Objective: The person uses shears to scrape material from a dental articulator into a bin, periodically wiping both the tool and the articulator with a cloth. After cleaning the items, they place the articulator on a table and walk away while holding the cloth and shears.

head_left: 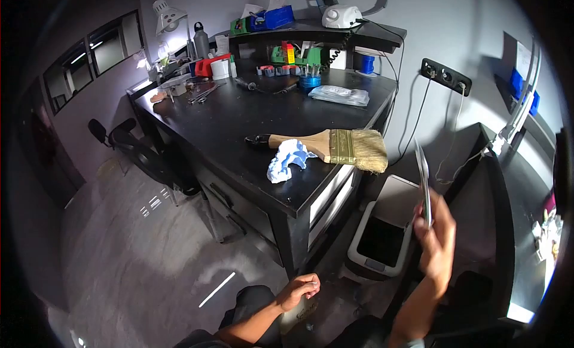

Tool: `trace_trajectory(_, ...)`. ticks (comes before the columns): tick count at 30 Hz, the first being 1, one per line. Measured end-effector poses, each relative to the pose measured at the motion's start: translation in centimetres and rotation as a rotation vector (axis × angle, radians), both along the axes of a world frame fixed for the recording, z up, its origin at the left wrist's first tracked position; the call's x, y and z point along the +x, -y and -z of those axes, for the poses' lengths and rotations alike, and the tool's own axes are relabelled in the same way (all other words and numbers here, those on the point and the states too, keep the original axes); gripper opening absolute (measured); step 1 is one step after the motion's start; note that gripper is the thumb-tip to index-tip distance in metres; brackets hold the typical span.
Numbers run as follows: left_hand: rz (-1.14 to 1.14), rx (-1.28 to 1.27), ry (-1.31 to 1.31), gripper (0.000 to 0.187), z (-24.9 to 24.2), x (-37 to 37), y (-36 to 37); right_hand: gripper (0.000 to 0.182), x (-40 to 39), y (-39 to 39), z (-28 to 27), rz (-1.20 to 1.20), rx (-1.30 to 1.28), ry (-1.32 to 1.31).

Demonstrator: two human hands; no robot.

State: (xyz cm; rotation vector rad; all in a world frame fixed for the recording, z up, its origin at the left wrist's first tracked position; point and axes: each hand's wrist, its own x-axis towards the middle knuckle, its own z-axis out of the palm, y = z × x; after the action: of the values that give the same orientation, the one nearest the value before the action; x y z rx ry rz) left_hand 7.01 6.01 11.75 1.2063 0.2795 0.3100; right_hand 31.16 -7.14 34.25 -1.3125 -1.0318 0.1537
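My right hand (437, 240) is raised at the right, its fingers closed around a thin, flat, pale-edged object (423, 177). That object stands nearly upright and shows almost edge-on, so its kind is unclear. Low in the middle, my left hand (300, 291) is curled into a loose fist above my lap, with nothing seen sticking out of it. On the near corner of the black workbench (239, 118) lies a wide paintbrush (335, 147) with a wooden handle, its bristles reaching past the bench edge. Crumpled white-blue cloth or paper (289, 161) rests against its handle.
Below the bench's right side stands an open bin (382, 234) with its lid up. Pliers (206, 94), a blue round holder (310, 82) and a clear plastic packet (339, 95) lie farther back. A black chair (146, 153) stands left, another desk (532, 252) right.
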Motion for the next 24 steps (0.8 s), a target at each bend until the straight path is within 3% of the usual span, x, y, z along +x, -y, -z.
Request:
trace_trajectory(3,-0.037,0.001,-0.027,0.022,-0.7,-0.9,0.1,0.062,1.9,-2.6,-7.7,-0.064,-0.09,0.219)
trace_trajectory(5,-0.036,-0.045,0.009,0.022,-0.1,-1.7,0.0,0.063,2.6,-4.9,-10.8,-0.188,-0.118,0.202)
trace_trajectory(11,-0.161,0.002,0.035,0.017,-2.4,-5.0,-1.0,0.06,0.2,-5.6,-11.3,0.003,-0.216,0.288)
trace_trajectory(13,-0.214,0.248,-0.018,0.012,-6.6,-7.4,-2.2,0.059,-0.4,-4.5,-9.4,0.01,-0.117,0.192)
trace_trajectory(15,-0.382,0.572,0.284,0.014,-12.3,-8.8,-3.6,0.064,-0.2,-2.9,-6.9,0.022,-0.069,0.042)
trace_trajectory(17,-0.686,0.622,0.336,0.021,-18.1,-9.4,-3.5,0.063,-0.1,-1.7,-2.8,0.097,0.019,-0.128)
trace_trajectory(18,-0.806,0.983,0.36,0.019,-20.8,-9.5,-4.4,0.06,-0.7,-0.9,-1.1,0.1,0.044,-0.199)
trace_trajectory(19,-0.888,1.184,0.375,0.032,-23.1,-9.0,-5.8,0.058,-0.3,0.7,1.1,0.035,0.004,-0.274)
trace_trajectory(21,-0.826,1.429,0.355,0.023,-26.5,-8.7,-9.8,0.043,-0.3,3.5,5.5,0.068,-0.075,-0.264)
trace_trajectory(22,-0.795,1.546,0.355,0.028,-28.2,-8.7,-11.7,0.036,-0.2,4.4,7.9,0.087,-0.08,-0.36)
trace_trajectory(23,-0.66,1.615,0.414,0.013,-30.8,-5.7,-13.0,0.031,0.1,5.5,10.4,0.059,-0.074,-0.457)
trace_trajectory(24,-0.659,1.599,0.303,0.017,-31.5,-3.4,-11.8,0.028,0.5,7.1,13.3,0.101,-0.129,-0.511)
